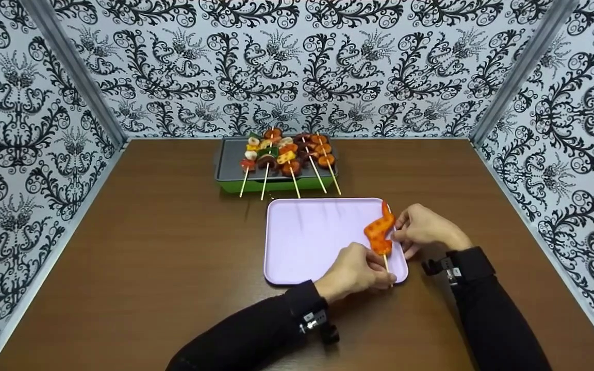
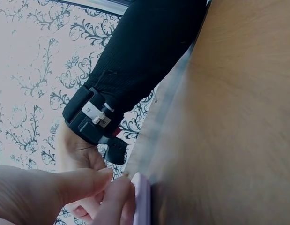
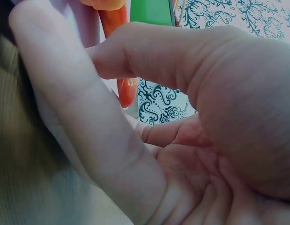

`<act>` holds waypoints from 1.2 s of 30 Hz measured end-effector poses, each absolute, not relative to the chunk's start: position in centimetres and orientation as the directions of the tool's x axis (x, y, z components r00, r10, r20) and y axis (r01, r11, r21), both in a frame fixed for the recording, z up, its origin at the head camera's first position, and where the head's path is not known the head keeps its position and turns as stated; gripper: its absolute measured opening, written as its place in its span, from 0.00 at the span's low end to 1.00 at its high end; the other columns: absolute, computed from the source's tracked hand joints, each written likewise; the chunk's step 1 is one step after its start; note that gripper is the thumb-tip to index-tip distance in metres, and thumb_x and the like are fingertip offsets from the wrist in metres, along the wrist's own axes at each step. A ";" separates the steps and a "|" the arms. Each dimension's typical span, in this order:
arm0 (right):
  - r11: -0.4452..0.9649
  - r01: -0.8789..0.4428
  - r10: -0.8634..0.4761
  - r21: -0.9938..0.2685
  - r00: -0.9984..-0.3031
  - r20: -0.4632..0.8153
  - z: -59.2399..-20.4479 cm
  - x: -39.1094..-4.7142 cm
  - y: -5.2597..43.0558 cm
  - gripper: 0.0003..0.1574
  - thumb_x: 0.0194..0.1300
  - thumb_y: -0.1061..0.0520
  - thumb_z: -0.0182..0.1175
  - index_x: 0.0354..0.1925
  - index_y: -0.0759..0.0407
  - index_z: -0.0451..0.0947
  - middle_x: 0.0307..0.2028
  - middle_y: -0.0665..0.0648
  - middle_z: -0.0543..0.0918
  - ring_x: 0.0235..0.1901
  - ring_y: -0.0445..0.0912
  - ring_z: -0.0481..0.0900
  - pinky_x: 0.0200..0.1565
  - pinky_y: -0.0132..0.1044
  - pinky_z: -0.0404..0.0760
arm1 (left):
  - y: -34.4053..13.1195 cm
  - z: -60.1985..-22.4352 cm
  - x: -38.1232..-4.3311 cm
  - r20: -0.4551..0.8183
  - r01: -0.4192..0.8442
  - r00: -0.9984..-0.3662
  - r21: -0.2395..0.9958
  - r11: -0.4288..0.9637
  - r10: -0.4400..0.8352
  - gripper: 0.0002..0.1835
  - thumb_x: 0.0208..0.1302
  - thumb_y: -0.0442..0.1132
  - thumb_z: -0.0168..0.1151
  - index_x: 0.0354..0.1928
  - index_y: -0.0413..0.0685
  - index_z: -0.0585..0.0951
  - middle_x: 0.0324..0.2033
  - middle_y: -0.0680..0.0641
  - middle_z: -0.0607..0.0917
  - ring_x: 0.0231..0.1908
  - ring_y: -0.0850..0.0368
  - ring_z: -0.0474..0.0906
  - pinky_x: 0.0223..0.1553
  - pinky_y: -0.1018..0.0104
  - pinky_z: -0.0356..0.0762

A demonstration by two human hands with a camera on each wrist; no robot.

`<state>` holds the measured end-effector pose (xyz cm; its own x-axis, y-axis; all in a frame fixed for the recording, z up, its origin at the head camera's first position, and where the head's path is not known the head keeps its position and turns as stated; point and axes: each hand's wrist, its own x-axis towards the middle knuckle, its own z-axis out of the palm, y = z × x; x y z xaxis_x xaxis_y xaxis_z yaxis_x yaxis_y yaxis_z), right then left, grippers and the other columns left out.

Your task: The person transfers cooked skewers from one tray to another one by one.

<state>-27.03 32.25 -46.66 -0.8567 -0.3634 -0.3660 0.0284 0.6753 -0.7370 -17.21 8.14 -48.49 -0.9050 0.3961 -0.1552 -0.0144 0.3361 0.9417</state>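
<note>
An orange tentacle-shaped skewer [image 1: 379, 234] with dark spots lies along the right side of a lilac tray [image 1: 307, 242]. My left hand [image 1: 356, 268] pinches its wooden stick near the tray's front right corner. In the left wrist view, the thumb and finger of this left hand [image 2: 84, 192] come together beside the tray's edge [image 2: 142, 201], hiding the stick. At the tray's right rim is my right hand [image 1: 423, 229], its thumb over the rim near the orange piece. Seen from the right wrist, the right hand [image 3: 149, 122] has thumb and fingers curled about the tray's edge.
Behind the tray stands a toy grill [image 1: 235, 157] with a grey top and green base. Several skewers [image 1: 289, 159] of mixed pieces lie on it, their sticks jutting toward the tray. Patterned wall panels [image 1: 286, 67] enclose the brown table [image 1: 173, 247] at the back and sides.
</note>
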 end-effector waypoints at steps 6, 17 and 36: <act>0.673 0.045 -0.351 -0.738 -0.859 -0.372 -46.8 -27.0 32.2 0.13 0.78 0.65 0.68 0.53 0.75 0.80 0.32 0.60 0.92 0.25 0.44 0.93 0.31 0.39 0.96 | 7.5 -48.1 -17.4 -0.194 -0.044 -0.869 0.946 0.320 0.454 0.08 0.68 0.33 0.86 0.43 0.37 0.97 0.36 0.45 0.99 0.32 0.54 0.99 0.35 0.68 0.95; 0.666 0.088 -0.326 -0.741 -0.858 -0.396 -46.9 -27.1 32.1 0.14 0.79 0.65 0.68 0.55 0.74 0.78 0.33 0.60 0.90 0.27 0.45 0.93 0.32 0.40 0.97 | 6.1 -47.5 -17.6 -0.145 0.089 -0.847 0.909 0.406 0.511 0.07 0.75 0.39 0.82 0.47 0.42 0.97 0.35 0.47 0.99 0.28 0.51 0.97 0.27 0.72 0.89; 0.658 0.083 -0.333 -0.749 -0.859 -0.388 -46.8 -26.9 32.2 0.15 0.80 0.64 0.69 0.55 0.74 0.79 0.34 0.59 0.90 0.28 0.47 0.94 0.34 0.42 0.98 | 3.6 -44.9 -18.4 0.156 0.482 -0.857 0.581 0.656 0.492 0.32 0.68 0.60 0.86 0.68 0.54 0.91 0.57 0.46 0.92 0.49 0.55 0.89 0.46 0.63 0.90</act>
<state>-26.91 32.16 -46.78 -0.8595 -0.3327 -0.3881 0.0835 0.6578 -0.7486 -18.40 3.61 -44.94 -0.8567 0.4916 0.1564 0.4823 0.6555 0.5811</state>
